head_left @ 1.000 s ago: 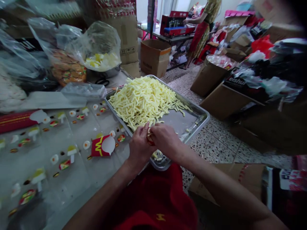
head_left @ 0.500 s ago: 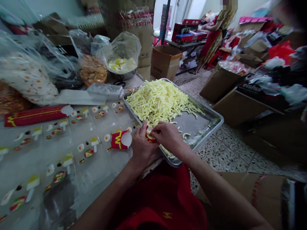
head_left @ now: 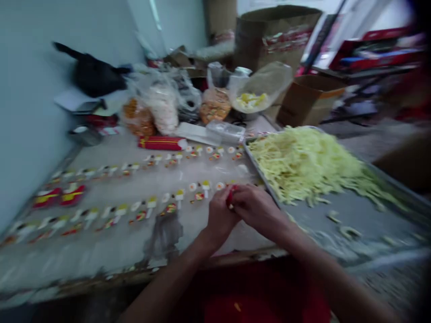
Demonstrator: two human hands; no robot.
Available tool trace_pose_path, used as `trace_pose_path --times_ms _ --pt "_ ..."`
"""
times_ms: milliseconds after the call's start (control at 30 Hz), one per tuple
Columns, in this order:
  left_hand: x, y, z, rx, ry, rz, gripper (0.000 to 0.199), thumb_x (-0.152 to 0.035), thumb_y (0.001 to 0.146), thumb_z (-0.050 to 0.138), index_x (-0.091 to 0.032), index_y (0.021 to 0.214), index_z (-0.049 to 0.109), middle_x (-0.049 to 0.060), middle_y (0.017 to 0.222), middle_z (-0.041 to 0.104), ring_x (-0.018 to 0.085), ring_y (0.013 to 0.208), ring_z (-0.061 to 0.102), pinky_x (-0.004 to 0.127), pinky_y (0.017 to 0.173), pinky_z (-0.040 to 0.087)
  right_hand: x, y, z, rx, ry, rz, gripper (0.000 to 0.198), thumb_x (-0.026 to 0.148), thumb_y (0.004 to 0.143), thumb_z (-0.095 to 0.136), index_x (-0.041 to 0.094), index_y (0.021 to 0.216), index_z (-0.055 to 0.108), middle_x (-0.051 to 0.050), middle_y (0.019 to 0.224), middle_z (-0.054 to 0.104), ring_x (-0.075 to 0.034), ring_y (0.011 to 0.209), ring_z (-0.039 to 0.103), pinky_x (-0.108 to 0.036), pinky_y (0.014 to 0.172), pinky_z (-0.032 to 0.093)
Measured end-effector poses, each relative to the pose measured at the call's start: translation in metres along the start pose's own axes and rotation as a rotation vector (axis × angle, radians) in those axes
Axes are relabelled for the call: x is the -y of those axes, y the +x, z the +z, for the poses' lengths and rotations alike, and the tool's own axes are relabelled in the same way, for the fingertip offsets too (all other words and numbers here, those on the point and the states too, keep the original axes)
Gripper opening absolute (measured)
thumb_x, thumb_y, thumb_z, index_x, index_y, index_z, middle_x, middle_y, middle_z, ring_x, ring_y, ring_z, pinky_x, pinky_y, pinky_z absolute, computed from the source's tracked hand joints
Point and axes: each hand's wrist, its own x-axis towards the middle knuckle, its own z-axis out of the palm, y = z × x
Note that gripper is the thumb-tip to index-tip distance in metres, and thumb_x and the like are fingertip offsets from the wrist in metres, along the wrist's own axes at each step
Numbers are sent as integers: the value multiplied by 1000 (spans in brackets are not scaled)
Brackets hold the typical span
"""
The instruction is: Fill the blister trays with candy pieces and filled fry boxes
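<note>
A small red french-fry box point(head_left: 230, 197), blurred and mostly hidden by fingers, is between my hands above the table. My left hand point(head_left: 219, 217) is closed around it from the left. From the right, my right hand point(head_left: 257, 208) has its bent fingers pressed against the box's top. Beside my right hand lies a metal tray point(head_left: 323, 224), with a heap of pale yellow toy-like fries point(head_left: 303, 161) piled on its far side. Rows of small food-shaped pieces point(head_left: 171, 207), among them egg and pizza shapes, lie on clear bags across the table.
Two red fry boxes point(head_left: 73, 194) lie at the left. A stack of flat red boxes point(head_left: 161, 143) sits farther back. Behind it stand bags of small pieces point(head_left: 215, 105) and a plastic-lined bowl point(head_left: 251, 101). Cardboard boxes point(head_left: 308, 101) stand beyond the tray.
My view has swung left, bringing more of the table and the wall into sight. Both hands have moved left, away from the tray, with the red box between them.
</note>
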Motion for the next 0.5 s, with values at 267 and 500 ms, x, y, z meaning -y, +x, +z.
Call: trace_pose_path --times_ms 267,500 --pt "3 -11 -90 168 -351 -269 66 -37 76 82 -20 136 61 10 118 72 23 104 67 35 92 53 9 44 25 13 210 -87 21 40 91 63 26 90 79 -5 80 68 -17 64 63 -28 57 48" --pt "71 5 -257 -376 173 -420 47 -48 91 60 -17 127 62 10 115 71 19 97 67 31 86 54 -25 12 38 -58 90 -142 19 51 88 66 37 94 78 -3 96 75 -21 73 71 -30 60 58"
